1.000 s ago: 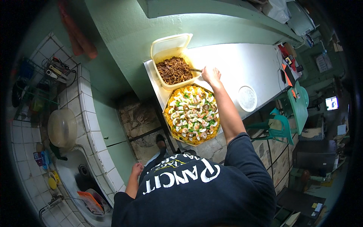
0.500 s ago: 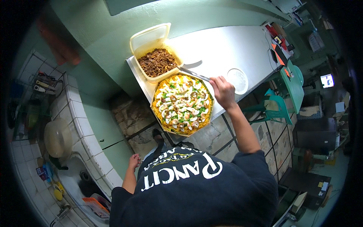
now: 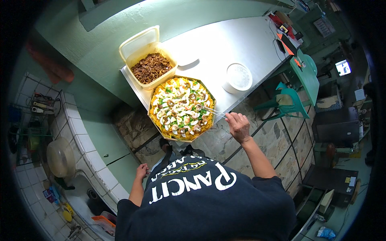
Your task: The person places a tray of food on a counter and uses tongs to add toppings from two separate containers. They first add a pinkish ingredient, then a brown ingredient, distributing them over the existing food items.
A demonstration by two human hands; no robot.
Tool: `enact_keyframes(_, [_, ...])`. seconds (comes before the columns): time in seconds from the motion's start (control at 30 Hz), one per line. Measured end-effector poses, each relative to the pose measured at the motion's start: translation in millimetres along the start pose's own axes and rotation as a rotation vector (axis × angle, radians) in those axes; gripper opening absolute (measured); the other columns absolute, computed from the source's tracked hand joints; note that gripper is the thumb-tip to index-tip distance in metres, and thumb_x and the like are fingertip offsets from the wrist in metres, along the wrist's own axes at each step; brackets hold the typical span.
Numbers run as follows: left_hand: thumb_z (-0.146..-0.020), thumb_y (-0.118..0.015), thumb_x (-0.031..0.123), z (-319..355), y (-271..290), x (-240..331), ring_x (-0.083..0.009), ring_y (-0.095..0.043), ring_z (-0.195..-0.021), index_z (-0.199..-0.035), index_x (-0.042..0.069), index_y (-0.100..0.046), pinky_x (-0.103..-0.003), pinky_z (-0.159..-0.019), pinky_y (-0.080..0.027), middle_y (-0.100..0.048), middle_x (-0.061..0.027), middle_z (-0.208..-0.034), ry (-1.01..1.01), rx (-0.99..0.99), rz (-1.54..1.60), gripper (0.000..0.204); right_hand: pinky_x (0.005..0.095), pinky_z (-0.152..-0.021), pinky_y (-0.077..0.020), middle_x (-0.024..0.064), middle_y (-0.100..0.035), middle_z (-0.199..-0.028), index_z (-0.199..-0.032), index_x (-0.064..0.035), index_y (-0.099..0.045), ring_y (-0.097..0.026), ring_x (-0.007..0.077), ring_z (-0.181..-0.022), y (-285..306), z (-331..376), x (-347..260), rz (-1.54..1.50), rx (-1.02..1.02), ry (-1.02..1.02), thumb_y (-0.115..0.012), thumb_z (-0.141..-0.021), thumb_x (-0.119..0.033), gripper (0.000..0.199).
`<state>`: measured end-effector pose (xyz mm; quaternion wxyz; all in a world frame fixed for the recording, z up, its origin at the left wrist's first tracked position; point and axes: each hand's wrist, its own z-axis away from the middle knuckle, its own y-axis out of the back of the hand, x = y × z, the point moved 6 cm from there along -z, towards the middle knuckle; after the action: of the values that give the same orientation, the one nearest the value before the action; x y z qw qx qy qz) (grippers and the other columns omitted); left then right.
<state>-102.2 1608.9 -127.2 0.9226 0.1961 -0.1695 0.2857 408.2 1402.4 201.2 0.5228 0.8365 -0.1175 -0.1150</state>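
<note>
My right hand (image 3: 239,127) is closed around the end of slim metal tongs (image 3: 215,111). Their tips reach onto the right side of the food in an eight-sided tray (image 3: 151,117). Yellow-orange noodles (image 3: 156,121) fill it, topped with white egg slices, shrimp, green bits and brown rings. Behind the tray, at the left, a cream plastic container (image 3: 172,73) holds many dark brown curled pieces (image 3: 152,68); its lid stands raised at the back. Low by my side hangs my left hand (image 3: 142,170), fingers curled; whatever may be inside them is hidden.
A round white tub (image 3: 238,78) stands right of the tray on the white table (image 3: 217,42). Beyond the table's right end are a green chair (image 3: 291,103) and a green table (image 3: 309,80). To my left runs a tiled counter (image 3: 90,146) with a sink (image 3: 82,193).
My right hand has moved down and nearer to me. The tongs' tips went from the brown pieces' container to the noodle tray. The view has shifted slightly.
</note>
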Motion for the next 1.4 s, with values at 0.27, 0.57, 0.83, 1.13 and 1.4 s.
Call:
enact_keyframes(0.27, [-0.095, -0.055, 0.024, 15, -5, 0, -0.0130, -0.059, -0.064, -0.121, 0.016, -0.059, -0.032, -0.050, -0.045, -0.064, 0.0008, -0.091, -0.005, 0.019, -0.056, 0.028, 0.0344, -0.060, -0.0422, 0.0044, -0.061, -0.086, -0.102, -0.0064, -0.065, -0.057, 0.0216, -0.071, -4, -4, 1, -0.014, -0.032, 0.006, -0.068, -0.081, -0.013, 0.022])
enact_keyframes(0.57, [-0.095, -0.055, 0.023, 18, -6, -8, -0.0126, -0.059, -0.064, -0.119, 0.016, -0.061, -0.031, -0.051, -0.046, -0.065, 0.0005, -0.087, -0.034, 0.037, -0.027, 0.026, 0.0353, -0.061, -0.0456, 0.0060, -0.061, -0.085, -0.102, -0.0075, -0.063, -0.060, 0.0229, -0.071, -11, -31, -24, -0.143, 0.004, -0.001, -0.065, -0.084, -0.014, 0.020])
enact_keyframes(0.83, [-0.095, -0.055, 0.022, 13, -8, -9, -0.0122, -0.059, -0.066, -0.119, 0.014, -0.062, -0.030, -0.053, -0.046, -0.065, -0.0004, -0.089, -0.016, 0.048, 0.074, 0.026, 0.0357, -0.061, -0.0465, 0.0063, -0.060, -0.085, -0.102, -0.0066, -0.065, -0.061, 0.0246, -0.071, 1, -14, -5, -0.066, -0.141, -0.067, -0.065, -0.085, -0.014, 0.018])
enact_keyframes(1.13, [-0.094, -0.056, 0.020, 10, -5, -10, -0.0122, -0.059, -0.069, -0.116, 0.012, -0.062, -0.029, -0.054, -0.047, -0.067, -0.0012, -0.092, -0.122, 0.068, 0.029, 0.025, 0.0350, -0.058, -0.0451, 0.0071, -0.059, -0.082, -0.098, -0.0079, -0.062, -0.060, 0.0229, -0.067, -13, -15, -9, -0.044, -0.166, -0.017, -0.063, -0.085, -0.015, 0.015])
enact_keyframes(1.4, [-0.095, -0.056, 0.025, 18, -7, -8, -0.0114, -0.057, -0.066, -0.118, 0.017, -0.061, -0.030, -0.051, -0.045, -0.065, 0.0017, -0.089, -0.007, 0.040, -0.006, 0.026, 0.0350, -0.061, -0.0481, 0.0079, -0.062, -0.086, -0.094, -0.0078, -0.065, -0.063, 0.0245, -0.068, 2, -18, 2, -0.253, -0.126, -0.243, -0.062, -0.087, -0.017, 0.011])
